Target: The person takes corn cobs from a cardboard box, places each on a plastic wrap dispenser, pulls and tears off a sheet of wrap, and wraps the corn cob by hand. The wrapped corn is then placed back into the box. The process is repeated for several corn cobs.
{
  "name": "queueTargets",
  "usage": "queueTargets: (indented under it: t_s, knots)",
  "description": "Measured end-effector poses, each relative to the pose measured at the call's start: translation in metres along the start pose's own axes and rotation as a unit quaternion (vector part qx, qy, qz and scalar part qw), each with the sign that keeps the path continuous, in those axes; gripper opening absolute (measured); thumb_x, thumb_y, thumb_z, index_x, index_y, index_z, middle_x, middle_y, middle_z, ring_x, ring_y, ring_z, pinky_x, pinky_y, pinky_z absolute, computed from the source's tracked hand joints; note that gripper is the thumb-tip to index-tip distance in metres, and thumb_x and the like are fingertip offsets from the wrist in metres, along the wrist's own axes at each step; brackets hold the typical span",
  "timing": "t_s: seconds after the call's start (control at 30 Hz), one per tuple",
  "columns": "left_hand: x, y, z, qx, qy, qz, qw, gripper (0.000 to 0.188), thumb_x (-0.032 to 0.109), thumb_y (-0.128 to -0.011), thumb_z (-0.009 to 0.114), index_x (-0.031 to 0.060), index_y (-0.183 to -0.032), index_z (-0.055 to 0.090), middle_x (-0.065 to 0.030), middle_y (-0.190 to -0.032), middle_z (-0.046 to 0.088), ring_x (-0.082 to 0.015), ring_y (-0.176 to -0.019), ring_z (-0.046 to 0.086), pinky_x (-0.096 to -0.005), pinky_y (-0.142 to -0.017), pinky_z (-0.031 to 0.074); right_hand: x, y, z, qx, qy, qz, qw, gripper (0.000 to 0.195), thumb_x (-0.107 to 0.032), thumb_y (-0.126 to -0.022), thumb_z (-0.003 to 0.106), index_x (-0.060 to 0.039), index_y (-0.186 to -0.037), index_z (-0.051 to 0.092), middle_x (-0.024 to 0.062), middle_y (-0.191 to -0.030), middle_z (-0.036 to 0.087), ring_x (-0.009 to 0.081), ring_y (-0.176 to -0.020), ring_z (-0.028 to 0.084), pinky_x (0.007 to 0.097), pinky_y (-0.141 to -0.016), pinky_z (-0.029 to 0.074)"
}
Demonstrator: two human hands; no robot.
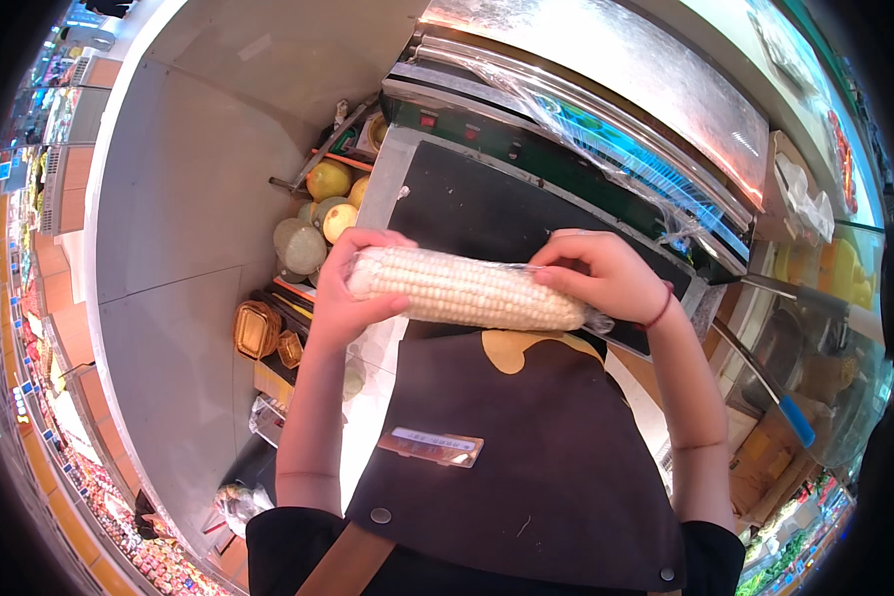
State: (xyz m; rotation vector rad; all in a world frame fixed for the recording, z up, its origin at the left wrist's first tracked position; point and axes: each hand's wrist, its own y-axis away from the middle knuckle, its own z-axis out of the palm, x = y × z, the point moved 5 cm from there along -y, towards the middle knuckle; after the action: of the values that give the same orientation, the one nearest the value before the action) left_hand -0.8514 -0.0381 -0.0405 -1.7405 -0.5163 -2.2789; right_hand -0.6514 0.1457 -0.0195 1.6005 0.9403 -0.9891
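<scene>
A pale ear of corn (462, 290), husked and wrapped in clear plastic film, lies level between my two hands in front of my apron. My left hand (350, 287) grips its left end, thumb on the near side and fingers behind. At the upper right side, the thumb and fingers of my right hand (596, 272) pinch the film. A loose twist of film (598, 322) sticks out past the right end of the corn. Behind the corn is the black plate (484, 194) of a film wrapping machine. Its roll of cling film (603, 141) sits beyond the plate.
Red switches (428, 121) line the machine's green front panel. Melons (300, 246) and other round fruit are stacked at the left, above small woven baskets (257, 328). A grey partition (171, 186) bounds the left side. A blue-ended handle (796, 419) juts in at the right.
</scene>
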Motion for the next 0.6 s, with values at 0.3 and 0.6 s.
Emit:
queueTargets:
  t_s: [0.3, 0.6]
  knots:
    - [-0.049, -0.023, 0.058, -0.082, -0.038, -0.041, 0.995, 0.06, 0.009, -0.069, 0.084, 0.0058, -0.117, 0.047, -0.0134, -0.12, 0.055, -0.0201, -0.114, 0.054, -0.034, -0.099, 0.043, 0.014, 0.065, -0.006, 0.284, 0.4, -0.118, 0.863, 0.006, -0.005, -0.077, 0.065, -0.0082, -0.081, 0.062, 0.0053, -0.071, 0.05, 0.0255, -0.064, 0.053, 0.0335, -0.056, 0.044]
    - [-0.027, -0.03, 0.074, -0.167, -0.471, 0.082, 0.862, 0.052, 0.033, -0.069, 0.082, 0.0088, -0.108, 0.059, -0.0054, -0.123, 0.062, -0.0277, -0.114, 0.051, -0.0382, -0.097, 0.038, 0.036, 0.093, 0.014, 0.257, 0.384, -0.139, 0.876, 0.018, -0.005, -0.071, 0.069, -0.0089, -0.088, 0.065, 0.0033, -0.072, 0.048, 0.022, -0.067, 0.053, 0.0339, -0.058, 0.043]
